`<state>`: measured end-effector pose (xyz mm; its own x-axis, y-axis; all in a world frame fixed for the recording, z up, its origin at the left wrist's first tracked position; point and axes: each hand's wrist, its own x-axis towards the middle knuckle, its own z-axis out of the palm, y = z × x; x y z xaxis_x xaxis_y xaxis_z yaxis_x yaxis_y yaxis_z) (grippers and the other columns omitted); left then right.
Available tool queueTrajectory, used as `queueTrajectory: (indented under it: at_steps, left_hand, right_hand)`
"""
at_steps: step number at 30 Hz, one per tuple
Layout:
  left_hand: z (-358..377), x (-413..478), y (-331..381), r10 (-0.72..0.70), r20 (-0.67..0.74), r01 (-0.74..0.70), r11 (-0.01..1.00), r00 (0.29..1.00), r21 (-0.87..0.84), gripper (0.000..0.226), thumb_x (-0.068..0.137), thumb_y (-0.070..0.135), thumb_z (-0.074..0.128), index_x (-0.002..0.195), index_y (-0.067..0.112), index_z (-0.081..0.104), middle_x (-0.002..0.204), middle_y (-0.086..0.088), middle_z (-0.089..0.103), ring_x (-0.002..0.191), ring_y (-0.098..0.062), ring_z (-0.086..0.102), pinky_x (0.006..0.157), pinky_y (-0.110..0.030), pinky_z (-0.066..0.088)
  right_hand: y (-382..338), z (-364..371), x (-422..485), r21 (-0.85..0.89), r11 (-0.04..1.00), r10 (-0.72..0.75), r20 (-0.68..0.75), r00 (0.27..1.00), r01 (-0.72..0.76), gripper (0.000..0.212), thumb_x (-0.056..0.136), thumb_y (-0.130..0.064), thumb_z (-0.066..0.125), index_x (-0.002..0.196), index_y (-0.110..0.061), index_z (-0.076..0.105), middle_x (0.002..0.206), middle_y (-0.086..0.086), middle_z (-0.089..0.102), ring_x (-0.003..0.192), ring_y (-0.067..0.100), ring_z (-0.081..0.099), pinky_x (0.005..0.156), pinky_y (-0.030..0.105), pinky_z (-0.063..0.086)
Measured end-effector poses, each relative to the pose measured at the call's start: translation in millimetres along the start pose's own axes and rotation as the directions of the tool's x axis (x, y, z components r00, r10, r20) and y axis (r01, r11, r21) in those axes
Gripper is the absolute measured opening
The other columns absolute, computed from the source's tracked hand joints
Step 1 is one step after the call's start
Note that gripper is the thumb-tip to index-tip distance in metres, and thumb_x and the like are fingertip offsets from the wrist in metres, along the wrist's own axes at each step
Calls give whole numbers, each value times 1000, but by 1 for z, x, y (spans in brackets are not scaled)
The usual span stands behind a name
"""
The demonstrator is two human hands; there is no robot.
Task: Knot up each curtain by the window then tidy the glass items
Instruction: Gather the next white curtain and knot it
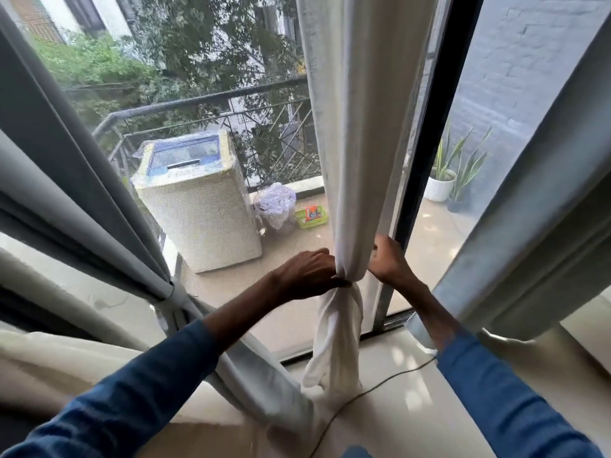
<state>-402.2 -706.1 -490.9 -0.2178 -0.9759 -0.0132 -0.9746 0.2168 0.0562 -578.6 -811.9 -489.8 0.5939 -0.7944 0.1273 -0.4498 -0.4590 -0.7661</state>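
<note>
A white sheer curtain (357, 133) hangs down the middle of the window, gathered into a narrow bunch at hand height, with its tail (334, 342) twisted and dropping to the floor. My left hand (307, 276) is closed around the gathered waist from the left. My right hand (388, 259) presses on the same bunch from the right, its fingers hidden behind the cloth. A grey curtain (82, 180) on the left is pinched together low down. Another grey curtain (542, 200) hangs loose on the right. No glass items are in view.
A black window frame post (443, 104) stands just right of the white curtain. A thin cable (373, 390) runs across the pale floor below the tail. Outside on the balcony stand a washing machine (198, 206), a laundry bag (276, 204) and a potted plant (444, 173).
</note>
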Motion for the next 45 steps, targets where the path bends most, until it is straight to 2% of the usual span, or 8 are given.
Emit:
queueTrajectory:
  at_steps: [5, 10, 16, 20, 25, 30, 40, 45]
  left_hand:
    - [7, -7, -1, -163, 2, 153, 921, 987, -359, 35, 101, 49, 46, 95, 16, 57, 91, -8, 70, 75, -20, 60, 67, -31, 46]
    - [17, -1, 7, -289, -37, 215, 787, 957, -578, 18, 102, 39, 48, 99, 22, 54, 86, 3, 65, 75, -16, 62, 66, -26, 44]
    - [26, 15, 28, -483, -44, 317, 638, 875, -702, 6, 99, 22, 54, 95, 23, 49, 72, 17, 56, 58, 3, 51, 51, -10, 36]
    - [27, 23, 34, -572, 1, 346, 496, 820, -796, 9, 98, 27, 55, 93, 22, 51, 67, 12, 59, 49, -2, 52, 49, -24, 43]
    - [22, 20, 27, -555, -8, 348, 533, 832, -771, 10, 99, 31, 55, 95, 22, 55, 69, 11, 62, 54, -9, 54, 47, -19, 38]
    - [22, 14, 14, -478, 10, 380, 686, 878, -620, 44, 101, 54, 34, 108, 17, 57, 99, -8, 66, 89, -29, 63, 74, -45, 54]
    - [7, 25, 30, -491, 214, 413, 342, 845, -844, 49, 96, 37, 32, 114, 0, 56, 104, -23, 66, 67, -15, 64, 56, -30, 55]
    - [0, 29, 44, -509, 214, 395, 281, 834, -875, 42, 89, 29, 39, 111, 0, 60, 89, -10, 61, 74, -19, 57, 58, -28, 53]
  right_hand:
    - [18, 7, -30, 243, 970, 52, -168, 984, -10, 10, 86, 1, 71, 91, -6, 76, 80, 1, 74, 67, -10, 64, 64, 5, 45]
    - [23, 39, -64, 370, 929, 59, -132, 989, -6, 10, 81, -12, 81, 88, -16, 74, 78, -6, 75, 73, 9, 73, 67, 31, 60]
    - [13, 66, -76, 354, 935, 73, -142, 987, -18, 53, 64, -47, 90, 100, -19, 63, 89, -9, 72, 80, 7, 71, 70, 27, 60]
    - [16, 77, -72, 214, 977, 56, -231, 971, -5, 47, 70, -17, 87, 105, -7, 58, 95, 3, 72, 83, 20, 69, 71, 24, 50]
    - [16, 59, -60, 176, 984, 19, -245, 969, 25, 8, 83, -5, 69, 89, -9, 73, 79, 4, 75, 70, 20, 67, 62, 29, 47]
    - [36, 30, -49, 157, 984, -50, -181, 982, 79, 26, 84, 0, 62, 93, -19, 78, 80, -7, 76, 72, 8, 69, 69, 28, 54]
    - [63, -18, -33, -1, 995, 93, -243, 965, -96, 32, 81, -49, 75, 73, -18, 75, 59, -3, 70, 59, 17, 67, 57, 32, 51]
    - [40, -23, -24, 451, 886, 198, -150, 969, -112, 12, 90, -15, 70, 94, -4, 73, 71, 7, 75, 63, 23, 75, 57, 38, 60]
